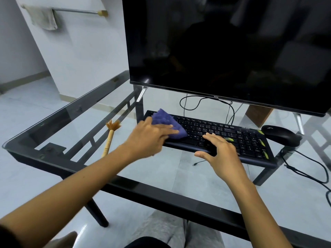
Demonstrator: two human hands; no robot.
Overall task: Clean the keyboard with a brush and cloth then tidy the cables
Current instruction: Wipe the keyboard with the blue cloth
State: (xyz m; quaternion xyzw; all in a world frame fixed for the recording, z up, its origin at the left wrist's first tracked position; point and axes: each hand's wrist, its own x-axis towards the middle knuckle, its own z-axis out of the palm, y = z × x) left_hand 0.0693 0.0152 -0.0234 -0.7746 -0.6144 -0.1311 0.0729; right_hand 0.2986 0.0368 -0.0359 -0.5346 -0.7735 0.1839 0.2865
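A black keyboard (238, 136) lies on the glass table under the monitor. My left hand (148, 136) presses a purple cloth (166, 120) flat onto the keyboard's left end, fingers stretched over it. Near the middle, my right hand (222, 151) grips the keyboard's front edge, thumb under the rim and fingers on the keys. A wooden brush (110, 138) with orange bristles lies on the glass to the left of my left hand. One black cable (195, 102) loops behind the keyboard, and another cable (311, 169) trails off to the right.
A large dark monitor (223, 47) on metal feet stands right behind the keyboard. A black mouse (281, 135) sits at the keyboard's right end. The glass table (75, 111) has a black metal frame. A small cable end (198, 162) lies before the keyboard.
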